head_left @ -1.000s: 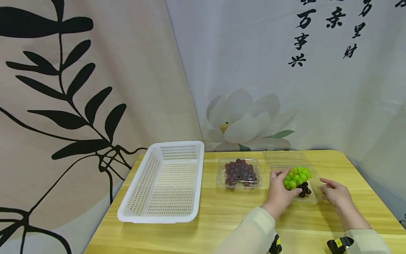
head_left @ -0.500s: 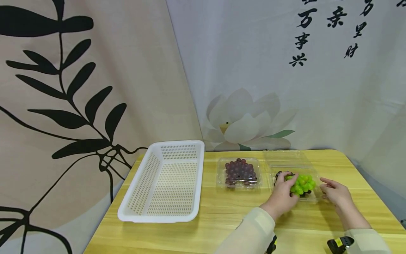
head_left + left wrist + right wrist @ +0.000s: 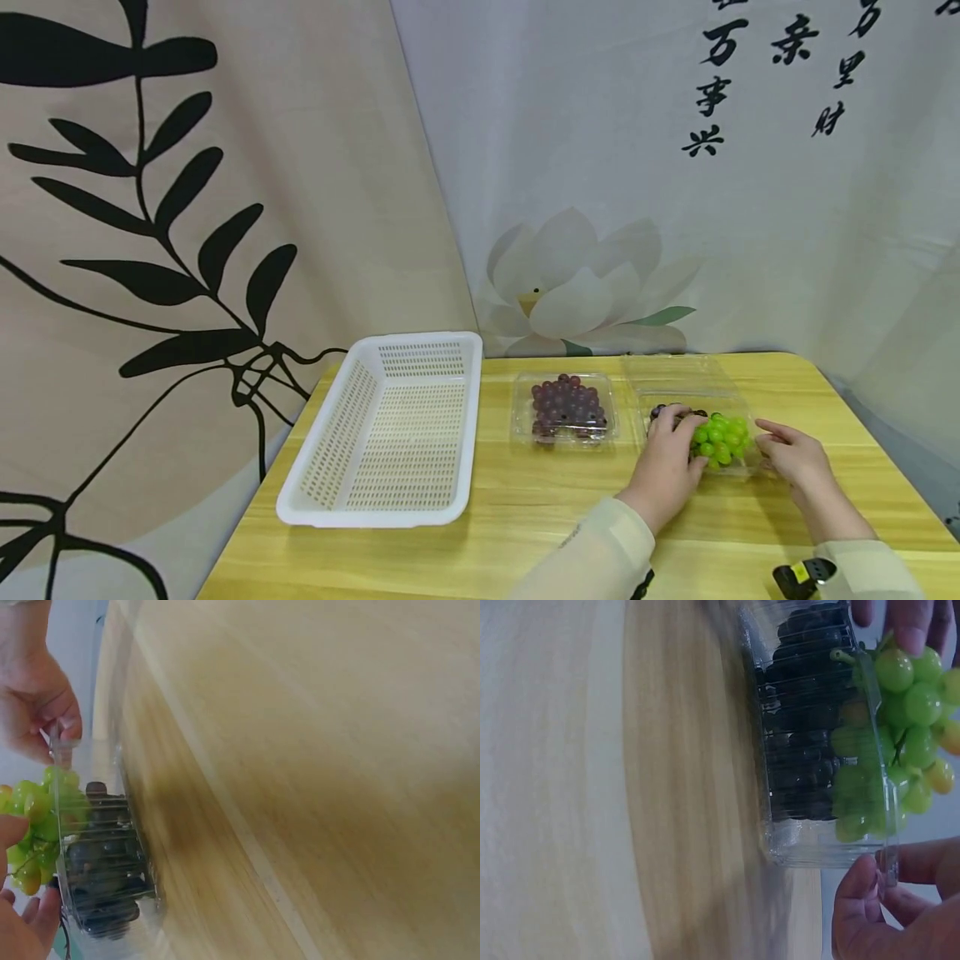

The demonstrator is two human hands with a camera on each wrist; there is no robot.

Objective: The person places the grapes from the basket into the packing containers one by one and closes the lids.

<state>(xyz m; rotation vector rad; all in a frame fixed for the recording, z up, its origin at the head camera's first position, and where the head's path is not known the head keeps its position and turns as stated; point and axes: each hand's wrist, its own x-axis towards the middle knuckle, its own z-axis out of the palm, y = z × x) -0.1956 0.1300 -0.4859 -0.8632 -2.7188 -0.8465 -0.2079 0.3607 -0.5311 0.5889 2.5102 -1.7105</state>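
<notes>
Left hand: the left hand [image 3: 667, 467] curls its fingers round the green grapes [image 3: 722, 439] and holds the bunch over the clear box [image 3: 701, 398].
Right hand: the right hand [image 3: 795, 458] pinches the box's rim at its 3 o'clock side.
Green grapes: at the open top of the clear box, over the dark grapes [image 3: 678, 412], at about 4 o'clock on the worktop [image 3: 525, 492].
Head view alone: shows the white basket [image 3: 390, 429] at 9 o'clock and a second clear box of purple grapes [image 3: 567, 404] between the basket and the hands.
Left wrist view alone: shows the box's ribbed wall [image 3: 105, 847] from the side, the dark grapes packed low behind it and the green bunch at the rim; blurred.
Right wrist view alone: shows thumb and finger closed on the box's corner flange [image 3: 889, 862], and a fingertip of the other hand [image 3: 911, 622] on the top green berries.
Surface: pale yellow wood-grain worktop.
Room: cloth backdrops behind, one beige with black leaves [image 3: 187, 208], one grey with a white lotus [image 3: 570, 283] and black characters.
</notes>
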